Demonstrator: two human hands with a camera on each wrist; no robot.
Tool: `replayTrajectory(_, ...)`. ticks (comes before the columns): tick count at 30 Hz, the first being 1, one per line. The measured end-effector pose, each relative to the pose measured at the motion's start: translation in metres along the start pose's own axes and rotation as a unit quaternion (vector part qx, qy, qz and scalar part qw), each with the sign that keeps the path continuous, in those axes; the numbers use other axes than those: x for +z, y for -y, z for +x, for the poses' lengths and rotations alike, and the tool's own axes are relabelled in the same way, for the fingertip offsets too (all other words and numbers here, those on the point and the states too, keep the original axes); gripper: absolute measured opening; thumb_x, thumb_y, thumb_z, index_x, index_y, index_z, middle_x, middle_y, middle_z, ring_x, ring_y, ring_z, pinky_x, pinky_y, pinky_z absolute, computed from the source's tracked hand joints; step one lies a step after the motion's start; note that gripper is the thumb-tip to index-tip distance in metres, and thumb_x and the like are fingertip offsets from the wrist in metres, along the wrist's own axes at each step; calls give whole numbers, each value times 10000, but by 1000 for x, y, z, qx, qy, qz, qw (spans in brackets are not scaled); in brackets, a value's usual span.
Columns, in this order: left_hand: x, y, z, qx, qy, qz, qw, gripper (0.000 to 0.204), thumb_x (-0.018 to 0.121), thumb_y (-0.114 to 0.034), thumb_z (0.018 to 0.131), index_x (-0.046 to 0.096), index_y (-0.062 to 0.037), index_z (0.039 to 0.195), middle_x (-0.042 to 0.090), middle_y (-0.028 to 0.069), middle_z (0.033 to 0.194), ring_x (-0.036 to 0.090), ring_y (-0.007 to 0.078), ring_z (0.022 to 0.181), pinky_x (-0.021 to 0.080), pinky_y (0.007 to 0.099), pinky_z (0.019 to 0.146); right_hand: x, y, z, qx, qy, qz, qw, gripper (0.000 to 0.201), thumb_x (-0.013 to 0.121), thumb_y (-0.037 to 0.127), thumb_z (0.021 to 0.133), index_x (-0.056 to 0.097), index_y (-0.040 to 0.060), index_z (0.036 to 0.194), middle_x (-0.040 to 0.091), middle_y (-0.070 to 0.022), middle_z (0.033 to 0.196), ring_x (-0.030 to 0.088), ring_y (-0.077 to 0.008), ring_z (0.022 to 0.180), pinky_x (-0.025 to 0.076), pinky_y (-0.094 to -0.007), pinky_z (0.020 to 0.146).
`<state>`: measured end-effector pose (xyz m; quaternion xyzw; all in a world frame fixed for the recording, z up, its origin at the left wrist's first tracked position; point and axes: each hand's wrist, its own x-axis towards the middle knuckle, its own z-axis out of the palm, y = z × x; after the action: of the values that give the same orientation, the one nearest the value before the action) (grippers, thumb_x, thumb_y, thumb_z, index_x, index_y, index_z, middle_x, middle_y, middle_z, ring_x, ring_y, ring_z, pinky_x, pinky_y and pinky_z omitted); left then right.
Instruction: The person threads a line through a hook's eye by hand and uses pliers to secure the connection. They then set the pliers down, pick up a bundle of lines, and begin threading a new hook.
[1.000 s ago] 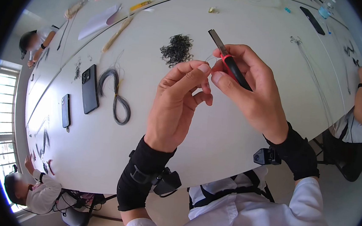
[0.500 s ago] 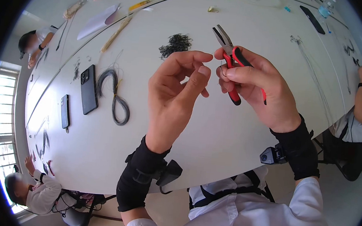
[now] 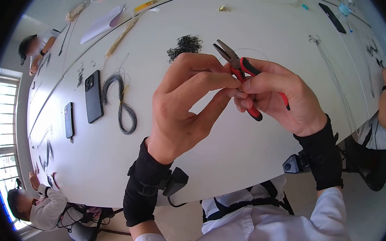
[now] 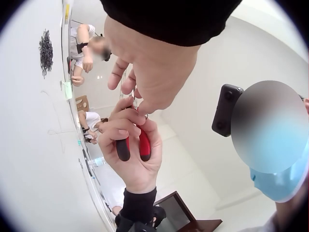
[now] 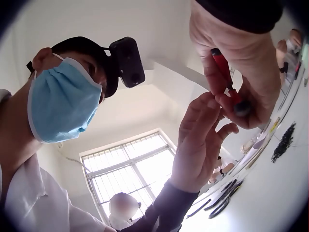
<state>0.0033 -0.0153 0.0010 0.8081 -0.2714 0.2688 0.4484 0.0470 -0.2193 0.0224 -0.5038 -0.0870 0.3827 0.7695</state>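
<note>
Red-and-black pliers [image 3: 236,66] lie in the right hand [image 3: 281,93], jaws parted and pointing up and left in the head view. The thumb and fingertips of that hand also meet at a small thing too tiny to make out. The left hand [image 3: 188,99] touches the same spot, its thumb and finger pinched together there beside the pliers. A thin wire [image 3: 248,49] arcs above the hands. Behind them sits a pile of small dark curled pieces [image 3: 185,46]. In the right wrist view, a red handle [image 5: 222,67] shows against the right palm.
Left of the hands lie a coil of dark wire [image 3: 121,108] and two phones, one larger [image 3: 94,97], one smaller [image 3: 69,120]. A yellowish bundle [image 3: 121,38] and white paper [image 3: 101,25] lie farther back. Long wires [image 3: 332,77] stretch at right. Other people sit around the table.
The left hand has moved right, from apart to meeting the right fingertips. In the right hand the pliers have turned and their jaws and handles have spread since the earliest frame.
</note>
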Motion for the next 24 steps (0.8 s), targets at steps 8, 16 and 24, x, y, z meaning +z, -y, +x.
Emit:
replayTrajectory(8,-3,-4,1,-23,20,23,999,183,781,71,795,697,-16,933,667,77,976,652,183,833,535,289,726,-1,3,1,5,-9,-72,997,352,559,164,940,600,-18,1239,605,-50,898,542,-136,796,457,-285,766)
replayTrajectory(16,0,4,-2,-37,-81,111,990,194,754,59,798,654,-39,931,637,78,939,624,214,767,526,313,672,5,-11,-10,-176,-112,-278,938,309,563,284,1045,620,-5,1138,598,-12,840,525,-97,774,435,-257,728)
replayTrajectory(24,0,5,-4,-19,-104,176,979,230,757,66,773,649,-45,944,623,95,952,630,257,789,520,339,662,18,-28,-14,-178,-110,-302,930,272,595,215,1029,587,-42,1120,600,-32,788,508,-73,712,421,-237,661)
